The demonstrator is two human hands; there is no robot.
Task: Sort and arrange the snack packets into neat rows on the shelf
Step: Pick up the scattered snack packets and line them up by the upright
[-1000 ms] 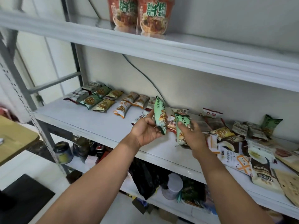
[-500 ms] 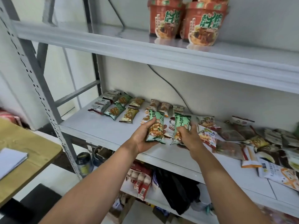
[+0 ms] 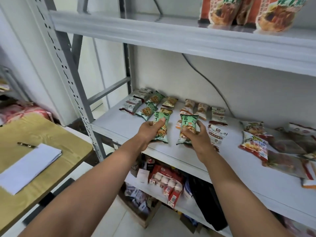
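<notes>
Wooden table (image 3: 42, 130), left: white paper pad (image 3: 29, 166), pen (image 3: 26, 144) just beside it. Red noodle tubs (image 3: 220, 11), top right. Black cable (image 3: 203, 76) running diagonally down the pale wall (image 3: 256, 93).

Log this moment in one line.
left hand: holds left green packet | right hand: holds right green packet | shelf: sorted rows back left, loose packets right | step: held packets not yet placed

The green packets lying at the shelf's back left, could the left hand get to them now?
Probably yes: the left hand is just in front of those green packets, nothing between, though it grips one green packet.
</notes>
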